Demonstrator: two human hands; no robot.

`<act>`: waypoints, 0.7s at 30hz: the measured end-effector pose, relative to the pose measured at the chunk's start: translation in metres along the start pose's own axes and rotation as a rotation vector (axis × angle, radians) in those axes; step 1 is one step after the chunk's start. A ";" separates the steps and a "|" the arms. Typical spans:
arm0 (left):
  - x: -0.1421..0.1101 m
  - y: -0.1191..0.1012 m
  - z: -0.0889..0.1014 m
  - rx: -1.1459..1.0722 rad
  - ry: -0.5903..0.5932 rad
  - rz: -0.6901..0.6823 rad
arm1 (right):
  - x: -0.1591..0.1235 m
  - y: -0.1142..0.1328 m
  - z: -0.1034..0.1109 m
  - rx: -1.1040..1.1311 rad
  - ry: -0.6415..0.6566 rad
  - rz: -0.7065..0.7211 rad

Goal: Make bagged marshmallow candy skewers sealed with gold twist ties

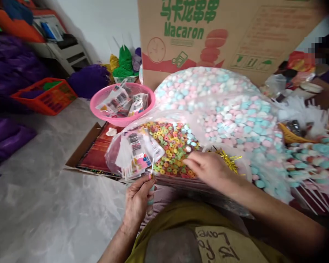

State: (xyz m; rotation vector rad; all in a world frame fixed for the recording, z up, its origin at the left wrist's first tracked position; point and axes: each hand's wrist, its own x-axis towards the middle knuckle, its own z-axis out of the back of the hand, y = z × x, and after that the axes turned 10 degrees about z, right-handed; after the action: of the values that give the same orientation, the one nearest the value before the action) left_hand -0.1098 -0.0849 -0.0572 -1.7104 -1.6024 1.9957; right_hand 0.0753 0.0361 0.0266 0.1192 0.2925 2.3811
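Note:
My left hand (137,199) is closed around a thin white stick (152,166) that points upward. Pastel candy pieces show along the stick below my fingers. Over the heap of small colourful candy rings (167,140), my right hand (207,166) has its fingers pinched together; whatever lies between them is hidden. A stack of printed plastic packets (138,148) rests on the left of the ring heap. Just behind my right hand, gold tinsel ties (231,160) stick out of a pale container. Pink, white and blue marshmallow discs (224,109) fill a big clear bag beyond.
A pink mesh basket (94,106) holds more packets. Behind the marshmallows stands a large cardboard box (181,47) lettered "Macaron". Filled marshmallow skewers (312,164) lie at the right. On the grey floor (57,204) at left sits an orange crate (56,104).

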 end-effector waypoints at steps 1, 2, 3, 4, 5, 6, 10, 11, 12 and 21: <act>-0.001 -0.001 -0.009 0.022 0.035 0.005 | -0.014 -0.024 0.001 -0.023 -0.031 -0.097; -0.002 -0.003 -0.019 0.046 0.067 0.012 | -0.025 -0.048 0.001 -0.072 -0.084 -0.154; -0.005 -0.005 -0.030 0.068 0.097 0.022 | -0.034 -0.069 -0.002 -0.094 -0.102 -0.134; -0.008 -0.008 -0.043 0.087 0.126 0.033 | -0.041 -0.087 -0.006 -0.070 -0.111 -0.093; -0.011 -0.010 -0.055 0.108 0.159 0.043 | -0.044 -0.100 -0.012 -0.044 -0.115 -0.062; -0.014 -0.012 -0.067 0.128 0.196 0.050 | -0.046 -0.110 -0.017 -0.009 -0.120 -0.028; -0.024 -0.019 -0.099 0.164 0.302 0.017 | -0.046 -0.121 -0.027 0.148 -0.219 0.037; -0.026 -0.020 -0.103 0.166 0.304 0.003 | -0.047 -0.121 -0.025 0.194 -0.254 0.044; -0.027 -0.022 -0.106 0.173 0.304 -0.010 | -0.050 -0.122 -0.023 0.241 -0.290 0.046; -0.036 -0.027 -0.157 0.204 0.564 -0.096 | -0.071 -0.086 0.006 0.810 -0.366 -0.095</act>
State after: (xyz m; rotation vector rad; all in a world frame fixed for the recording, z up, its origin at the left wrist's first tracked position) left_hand 0.0079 0.0053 0.0117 -1.8464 -1.2149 1.3945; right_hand 0.1852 0.0502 0.0109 0.8757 1.0325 1.9607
